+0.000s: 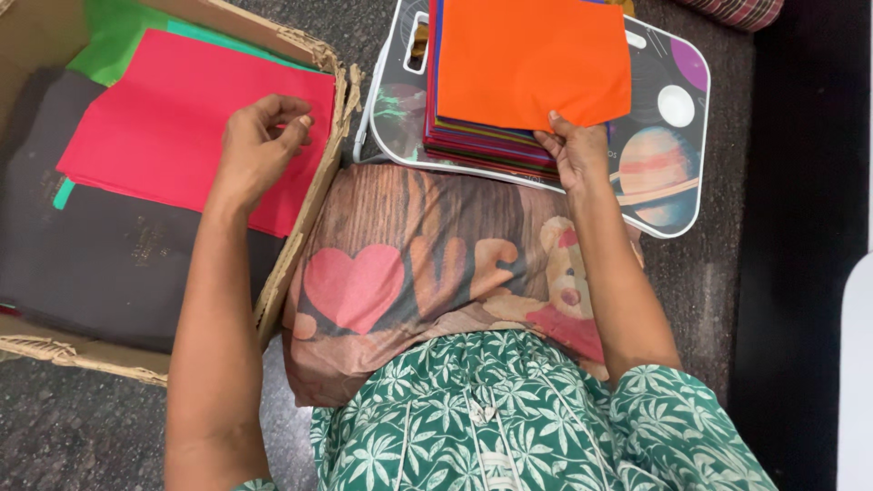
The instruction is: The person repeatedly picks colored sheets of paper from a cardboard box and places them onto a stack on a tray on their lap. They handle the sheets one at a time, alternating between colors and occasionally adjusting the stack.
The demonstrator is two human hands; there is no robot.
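My left hand (257, 145) hovers over a red sheet (173, 118) lying in a cardboard box (309, 195), fingers curled and pinched together at the sheet's right edge; whether it grips the sheet is unclear. My right hand (573, 150) pinches the near corner of an orange sheet (527, 59), the top one of a stack of coloured sheets (482, 145). The stack rests on a lap tray (673, 182) printed with planets.
Inside the box a green sheet (114, 41) and dark sheets (100, 255) lie under the red one. A cushion (409, 264) with a heart and bear print lies on my lap. Dark speckled floor (691, 282) surrounds everything.
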